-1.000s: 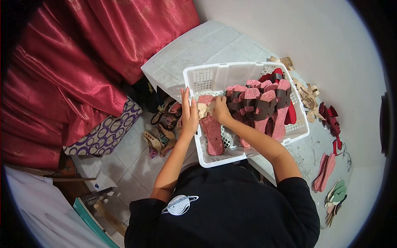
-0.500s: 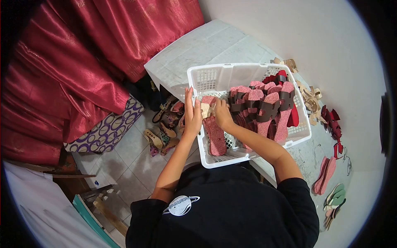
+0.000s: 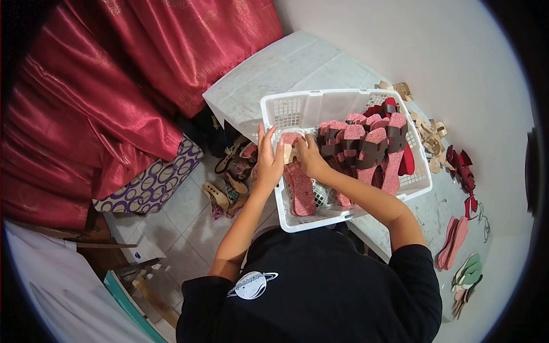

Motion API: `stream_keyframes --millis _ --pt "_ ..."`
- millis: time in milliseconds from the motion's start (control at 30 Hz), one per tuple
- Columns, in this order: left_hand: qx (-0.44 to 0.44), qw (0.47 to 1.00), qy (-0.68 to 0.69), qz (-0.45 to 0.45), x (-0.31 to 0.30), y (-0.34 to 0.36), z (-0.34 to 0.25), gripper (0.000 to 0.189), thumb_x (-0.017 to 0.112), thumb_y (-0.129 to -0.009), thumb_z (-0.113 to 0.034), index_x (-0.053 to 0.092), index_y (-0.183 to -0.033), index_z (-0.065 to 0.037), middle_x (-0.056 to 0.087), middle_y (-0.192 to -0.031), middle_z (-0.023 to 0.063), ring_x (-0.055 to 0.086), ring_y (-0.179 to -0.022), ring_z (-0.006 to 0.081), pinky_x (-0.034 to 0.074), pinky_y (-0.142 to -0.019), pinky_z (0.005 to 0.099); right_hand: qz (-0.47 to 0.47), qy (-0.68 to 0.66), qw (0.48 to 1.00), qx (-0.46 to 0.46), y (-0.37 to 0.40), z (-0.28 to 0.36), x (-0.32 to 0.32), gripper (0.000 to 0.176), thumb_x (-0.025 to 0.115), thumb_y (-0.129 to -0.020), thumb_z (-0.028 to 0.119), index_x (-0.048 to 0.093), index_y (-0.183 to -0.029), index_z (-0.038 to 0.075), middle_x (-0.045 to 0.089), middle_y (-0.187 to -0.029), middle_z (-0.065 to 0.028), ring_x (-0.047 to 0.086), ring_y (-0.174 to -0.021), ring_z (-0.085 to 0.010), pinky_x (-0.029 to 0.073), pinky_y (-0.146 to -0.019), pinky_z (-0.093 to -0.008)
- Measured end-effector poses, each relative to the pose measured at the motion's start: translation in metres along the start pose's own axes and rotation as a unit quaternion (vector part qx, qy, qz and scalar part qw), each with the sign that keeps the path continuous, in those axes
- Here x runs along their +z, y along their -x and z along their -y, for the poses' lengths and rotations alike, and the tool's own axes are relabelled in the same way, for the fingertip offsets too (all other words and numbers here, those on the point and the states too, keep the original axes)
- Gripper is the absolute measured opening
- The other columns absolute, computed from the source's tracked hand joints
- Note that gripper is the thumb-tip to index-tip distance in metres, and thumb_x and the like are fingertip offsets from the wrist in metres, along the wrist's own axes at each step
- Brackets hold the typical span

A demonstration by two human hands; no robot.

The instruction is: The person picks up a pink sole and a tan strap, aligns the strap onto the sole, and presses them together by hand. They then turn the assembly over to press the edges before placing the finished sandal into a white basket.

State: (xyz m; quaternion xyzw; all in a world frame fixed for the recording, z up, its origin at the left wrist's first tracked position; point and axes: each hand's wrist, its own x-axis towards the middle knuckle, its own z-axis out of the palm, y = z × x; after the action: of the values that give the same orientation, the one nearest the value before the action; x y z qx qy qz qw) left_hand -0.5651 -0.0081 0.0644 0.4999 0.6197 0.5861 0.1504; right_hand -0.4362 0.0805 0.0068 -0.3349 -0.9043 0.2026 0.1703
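Observation:
At the left end of a white plastic basket (image 3: 354, 212) lies a slipper with a pink speckled sole (image 3: 301, 191) and a cream strap (image 3: 287, 153). My left hand (image 3: 269, 163) is beside the strap at the basket's left rim, its fingers stretched out and apart. On the strap's other side, my right hand (image 3: 311, 159) has its fingers bent down and closed at the strap's edge; the fingertips are partly hidden. Right of it, several pink slippers with dark brown straps (image 3: 370, 153) stand packed in the basket. Some red pieces (image 3: 406, 162) show behind them.
The basket rests on a grey-white table (image 3: 274, 71) against a wall. Along the right lie beige straps (image 3: 432, 137), dark red straps (image 3: 462, 171), pink soles (image 3: 452, 243) and green soles (image 3: 469, 271). Other sandals (image 3: 226, 194) are on the tiled floor, near a red curtain (image 3: 114, 103).
The view has shifted slightly. My left hand's fingers have spread a little more beside the cream strap. My right hand stays at the strap, with only a small shift.

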Motion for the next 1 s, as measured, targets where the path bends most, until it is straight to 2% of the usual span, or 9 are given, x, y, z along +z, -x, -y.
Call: stream_keyframes --millis 133,233,300,367,467,600,733,833,1000 --pt "0.005 1.000 -0.013 0.008 -0.002 0.000 -0.002 0.041 0.045 -0.094 -0.022 0.040 -0.129 -0.003 0.015 -0.144 0.0284 0.017 -0.135 0.0390 0.020 -0.107 0.0444 0.011 -0.125 0.992 -0.007 0.006 0.007 -0.008 0.072 0.052 -0.069 -0.013 0.022 -0.133 -0.004 0.015 -0.139 -0.0323 0.022 -0.127 -0.0511 0.028 -0.105 -0.0479" --pt "0.038 0.995 -0.094 0.002 -0.003 0.003 -0.009 0.039 0.046 -0.092 -0.020 0.043 -0.128 -0.005 0.017 -0.145 0.0250 0.016 -0.135 0.0405 0.016 -0.107 0.0497 0.035 -0.176 0.984 -0.013 0.014 0.015 -0.021 0.068 0.050 -0.071 -0.013 0.025 -0.134 -0.002 0.012 -0.141 -0.0307 0.024 -0.128 -0.0486 0.029 -0.105 -0.0461" --pt "0.093 0.954 -0.279 0.050 -0.006 0.001 -0.028 0.038 0.047 -0.089 -0.019 0.048 -0.125 -0.007 0.020 -0.146 0.0200 0.016 -0.135 0.0417 0.013 -0.107 0.0534 0.035 -0.205 0.978 -0.012 0.024 0.025 -0.047 0.064 0.051 -0.074 -0.010 0.028 -0.133 -0.001 0.014 -0.141 -0.0297 0.025 -0.128 -0.0472 0.031 -0.104 -0.0447" --pt "0.115 0.952 -0.277 0.055 -0.004 -0.001 -0.038 0.037 0.048 -0.087 -0.017 0.051 -0.123 -0.009 0.027 -0.145 0.0147 0.021 -0.134 0.0387 0.014 -0.106 0.0530 0.032 -0.234 0.972 -0.012 0.036 0.029 -0.068 0.059 0.051 -0.077 -0.008 0.031 -0.132 -0.001 0.016 -0.141 -0.0287 0.027 -0.128 -0.0459 0.032 -0.103 -0.0432" --pt "0.190 0.942 -0.272 0.059 0.006 -0.006 -0.054 0.036 0.047 -0.085 -0.012 0.053 -0.121 -0.011 0.044 -0.132 0.0108 0.036 -0.125 0.0300 0.023 -0.101 0.0459 -0.059 -0.241 0.969 0.013 0.061 0.036 -0.105 0.048 0.054 -0.084 0.002 0.042 -0.129 0.007 0.032 -0.137 -0.0210 0.035 -0.127 -0.0352 0.033 -0.101 -0.0376" --pt "0.285 0.929 -0.217 0.093 0.039 -0.013 -0.094 0.039 0.051 -0.082 -0.010 0.053 -0.120 -0.011 0.049 -0.126 0.0071 0.044 -0.115 0.0251 0.029 -0.093 0.0410 -0.223 -0.263 0.938 0.039 0.096 0.041 -0.144 0.034 0.053 -0.084 0.002 0.051 -0.118 0.005 0.042 -0.128 -0.0147 0.046 -0.115 -0.0259 0.041 -0.091 -0.0321" --pt "0.390 0.894 -0.162 0.153 0.086 -0.022 -0.134 0.045 0.054 -0.075 -0.009 0.052 -0.120 -0.011 0.051 -0.121 0.0057 0.047 -0.110 0.0227 0.032 -0.089 0.0385 -0.422 -0.205 0.878 0.092 0.136 0.022 -0.175 0.032 0.049 -0.079 -0.006 0.055 -0.109 0.004 0.047 -0.120 -0.0124 0.048 -0.110 -0.0223 0.042 -0.086 -0.0308" --pt "0.427 0.875 -0.101 0.207 0.125 -0.017 -0.166 0.047 0.055 -0.074 -0.009 0.052 -0.121 -0.011 0.052 -0.116 0.0060 0.048 -0.105 0.0229 0.033 -0.088 0.0378 -0.516 -0.168 0.823 0.168 0.181 -0.006 -0.190 0.034 0.046 -0.075 -0.009 0.055 -0.105 0.005 0.047 -0.118 -0.0102 0.048 -0.109 -0.0204 0.042 -0.084 -0.0287" --pt "0.492 0.825 0.000 0.279 0.206 0.024 -0.199 0.049 0.059 -0.071 -0.012 0.052 -0.119 -0.009 0.052 -0.106 0.0079 0.049 -0.092 0.0237 0.037 -0.076 0.0367 -0.616 -0.166 0.740 0.213 0.263 -0.042 -0.199 0.031 0.044 -0.082 -0.008 0.050 -0.110 0.004 0.043 -0.121 -0.0102 0.047 -0.108 -0.0164 0.042 -0.085 -0.0256"
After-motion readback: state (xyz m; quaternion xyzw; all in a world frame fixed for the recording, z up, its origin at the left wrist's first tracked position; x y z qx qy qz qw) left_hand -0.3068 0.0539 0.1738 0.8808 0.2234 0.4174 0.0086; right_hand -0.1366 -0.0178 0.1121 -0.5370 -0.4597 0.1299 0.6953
